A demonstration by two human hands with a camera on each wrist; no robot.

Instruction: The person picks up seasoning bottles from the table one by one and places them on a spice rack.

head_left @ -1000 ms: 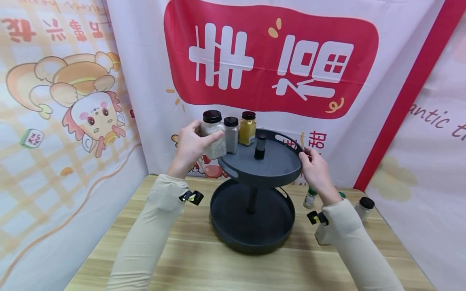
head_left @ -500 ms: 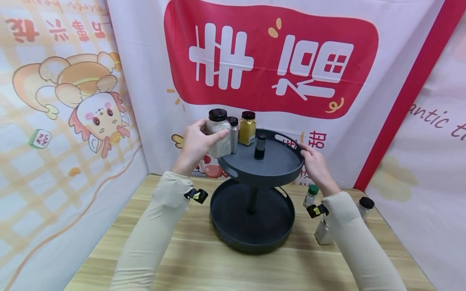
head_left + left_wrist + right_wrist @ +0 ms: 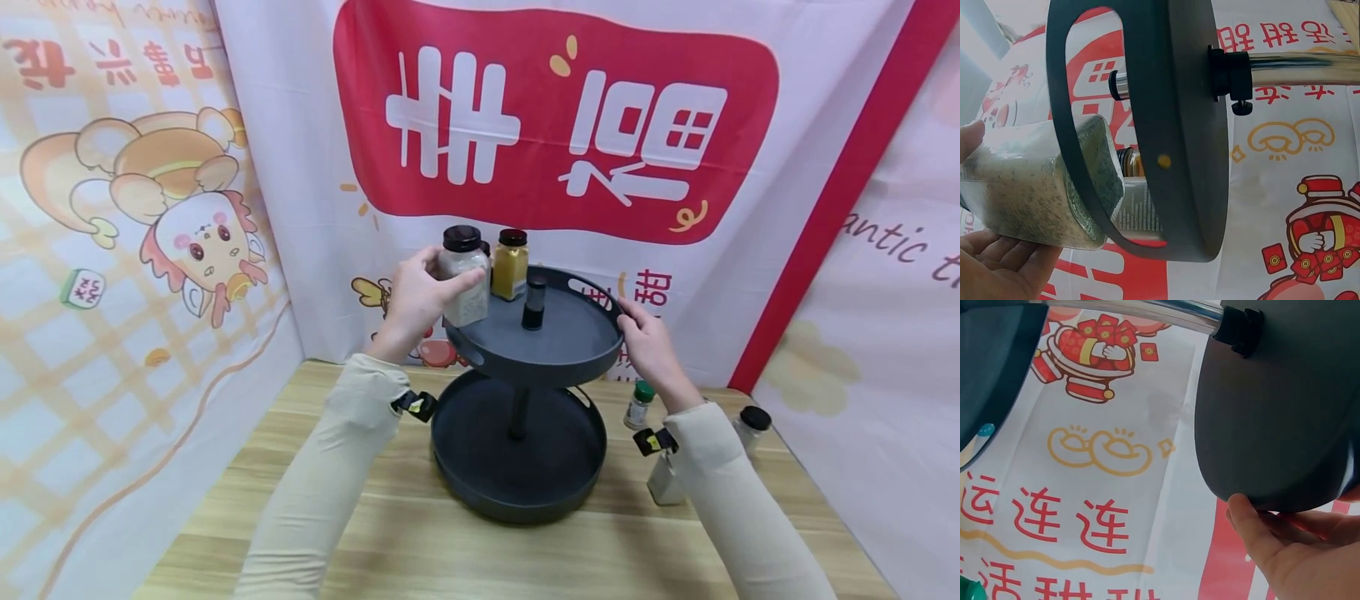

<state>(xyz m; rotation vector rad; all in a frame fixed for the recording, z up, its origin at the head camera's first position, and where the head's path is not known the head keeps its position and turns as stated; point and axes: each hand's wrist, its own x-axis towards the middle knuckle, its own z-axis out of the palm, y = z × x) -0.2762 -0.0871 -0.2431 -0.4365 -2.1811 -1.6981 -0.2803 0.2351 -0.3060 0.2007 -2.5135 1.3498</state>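
Note:
My left hand (image 3: 416, 296) grips a large clear spice jar (image 3: 467, 310) with a black lid and pale, speckled contents. The jar stands upright over the left rim of a dark grey upper tray (image 3: 573, 333). In the left wrist view, the jar's base (image 3: 1094, 187) overlaps the tray's handle slot. Behind it, a smaller spice jar (image 3: 1138, 206) is mostly hidden. A yellow spice jar (image 3: 511, 273) with a black lid stands on the tray's far left side. My right hand (image 3: 651, 346) pinches the tray's right rim, thumb on the underside (image 3: 1254, 444) in the right wrist view.
A matching lower tray (image 3: 517, 510) sits on the wooden table (image 3: 390, 533), joined by a central post (image 3: 519, 412). To the right stand a green-capped bottle (image 3: 639, 408), a black-lidded jar (image 3: 752, 423) and another jar (image 3: 664, 482) partly behind the right sleeve. Printed cloth hangs behind.
My left hand has carried the large jar rightward over the upper tray, now covering most of the smaller jar. My right hand stays on the rim with its fingers slightly shifted.

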